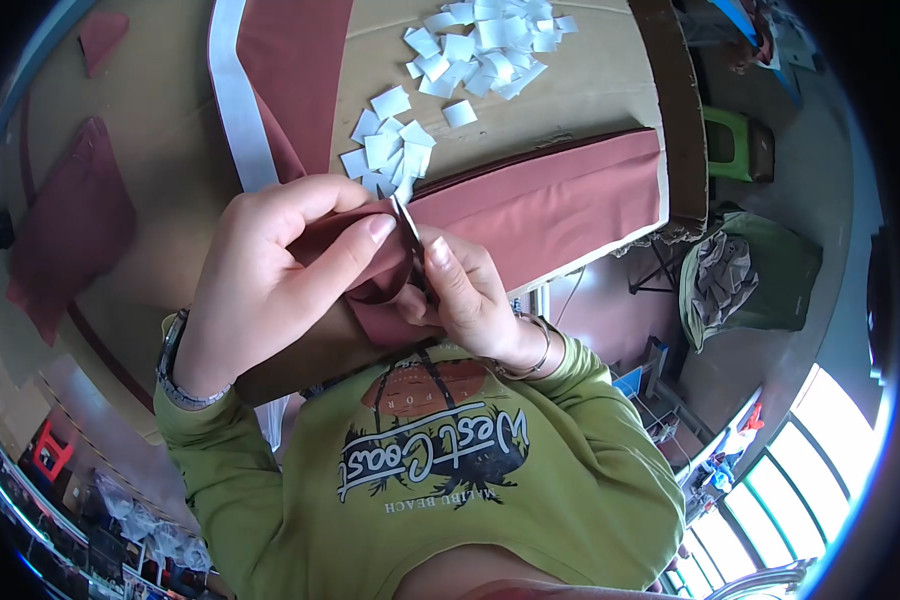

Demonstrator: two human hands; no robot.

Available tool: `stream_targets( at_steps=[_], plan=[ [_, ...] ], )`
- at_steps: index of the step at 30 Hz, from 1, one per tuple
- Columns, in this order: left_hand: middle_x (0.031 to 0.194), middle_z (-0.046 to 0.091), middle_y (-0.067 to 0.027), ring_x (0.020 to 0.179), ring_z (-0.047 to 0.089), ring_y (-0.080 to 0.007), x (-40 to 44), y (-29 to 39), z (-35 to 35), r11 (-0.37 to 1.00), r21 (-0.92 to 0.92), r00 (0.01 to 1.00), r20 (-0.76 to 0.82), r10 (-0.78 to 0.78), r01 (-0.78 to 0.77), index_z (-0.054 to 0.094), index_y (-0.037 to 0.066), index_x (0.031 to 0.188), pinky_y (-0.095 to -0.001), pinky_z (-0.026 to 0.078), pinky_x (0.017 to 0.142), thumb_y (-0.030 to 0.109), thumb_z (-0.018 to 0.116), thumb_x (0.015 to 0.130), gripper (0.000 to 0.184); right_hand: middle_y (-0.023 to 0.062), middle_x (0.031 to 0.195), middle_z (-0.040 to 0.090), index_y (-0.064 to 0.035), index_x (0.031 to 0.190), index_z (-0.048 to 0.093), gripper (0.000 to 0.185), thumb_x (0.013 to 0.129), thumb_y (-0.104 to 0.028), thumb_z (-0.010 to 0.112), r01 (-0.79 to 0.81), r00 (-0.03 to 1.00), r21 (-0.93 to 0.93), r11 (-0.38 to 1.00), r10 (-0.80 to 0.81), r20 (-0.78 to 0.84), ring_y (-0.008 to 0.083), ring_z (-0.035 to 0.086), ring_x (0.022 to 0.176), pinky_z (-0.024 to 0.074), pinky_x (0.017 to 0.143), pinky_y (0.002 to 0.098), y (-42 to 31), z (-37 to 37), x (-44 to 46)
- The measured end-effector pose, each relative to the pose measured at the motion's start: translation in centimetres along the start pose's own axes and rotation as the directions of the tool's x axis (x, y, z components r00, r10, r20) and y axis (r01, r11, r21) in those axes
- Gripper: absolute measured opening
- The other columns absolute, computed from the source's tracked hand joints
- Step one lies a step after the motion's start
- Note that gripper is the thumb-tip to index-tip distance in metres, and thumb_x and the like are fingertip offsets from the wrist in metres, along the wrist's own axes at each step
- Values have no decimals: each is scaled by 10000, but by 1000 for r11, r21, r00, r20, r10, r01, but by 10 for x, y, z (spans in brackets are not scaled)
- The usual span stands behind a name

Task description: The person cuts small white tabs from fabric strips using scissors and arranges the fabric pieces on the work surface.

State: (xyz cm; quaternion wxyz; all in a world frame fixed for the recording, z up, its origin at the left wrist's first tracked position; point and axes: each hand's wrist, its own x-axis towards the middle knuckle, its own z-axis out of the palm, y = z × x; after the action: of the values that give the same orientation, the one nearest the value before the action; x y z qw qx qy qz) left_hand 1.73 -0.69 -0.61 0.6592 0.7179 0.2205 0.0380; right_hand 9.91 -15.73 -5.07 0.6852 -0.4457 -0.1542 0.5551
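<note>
My left hand (300, 250) pinches a dusty-red piece of fabric (370, 268) between thumb and forefinger, above the near edge of the table. In my right hand (460, 290) is a small pair of metal scissors (407, 225), blades pointing away from me and touching the fabric by my left thumb. The handles are mostly hidden by my fingers. Just beyond the blade tips lies a small pile of white square labels (395, 150). A folded length of the same red fabric (550, 205) stretches to the right of my hands.
A larger heap of white pieces (485, 45) lies farther back on the cardboard-covered table (590, 85). Red fabric with a white strip (238, 100) runs along the left, and another red piece (75, 220) lies beyond. A green stool (727, 143) and a green fabric bin (770, 270) stand right.
</note>
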Motion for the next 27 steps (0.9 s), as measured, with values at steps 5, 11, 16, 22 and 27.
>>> stream_targets(
  at_steps=[5, 11, 16, 22, 27],
  plan=[
    [625, 568, -32, 514, 421, -74, -2, -2, -1, 999, 32, 999, 20, 40, -41, 574, -36, 777, -198, 347, 479, 43, 557, 790, 82, 8, 594, 459, -18, 819, 523, 326, 969, -234, 330, 22, 1000, -49, 999, -21, 13, 68, 371, 515, 337, 494, 175, -1, 2, -2],
    [623, 564, -33, 509, 413, -76, 0, -3, -1, 998, 49, 997, 71, 23, -27, 573, -36, 777, -199, 346, 476, 43, 554, 791, 82, 19, 576, 450, 38, 1005, 512, 363, 958, -283, 350, 30, 1000, -114, 993, -29, 7, 62, 347, 487, 280, 430, 156, 4, -2, -1],
    [622, 560, -34, 509, 411, -81, 2, -5, -1, 999, 34, 998, 61, 28, -31, 573, -32, 775, -201, 348, 478, 42, 556, 786, 76, 20, 586, 461, 20, 939, 524, 327, 953, -268, 372, -24, 1000, -84, 996, 23, -10, 64, 360, 497, 299, 450, 161, 4, -4, 1],
    [659, 569, -49, 538, 448, -127, -1, -8, -3, 970, 203, 991, 34, 128, -132, 575, -5, 842, -231, 376, 531, 34, 605, 724, 128, 18, 641, 499, -10, 818, 542, 248, 934, -193, 420, 63, 989, -127, 990, -80, -127, 76, 408, 541, 363, 516, 183, -2, 7, 5],
    [703, 579, -74, 613, 515, -207, -25, 4, -10, 888, 434, 988, 65, 139, -154, 542, 42, 989, -290, 406, 601, 31, 662, 622, 386, 17, 694, 535, -19, 823, 562, 70, 828, -84, 540, 171, 981, -467, 867, -194, -2, 94, 460, 572, 392, 539, 209, 0, 10, 2]
  ],
)
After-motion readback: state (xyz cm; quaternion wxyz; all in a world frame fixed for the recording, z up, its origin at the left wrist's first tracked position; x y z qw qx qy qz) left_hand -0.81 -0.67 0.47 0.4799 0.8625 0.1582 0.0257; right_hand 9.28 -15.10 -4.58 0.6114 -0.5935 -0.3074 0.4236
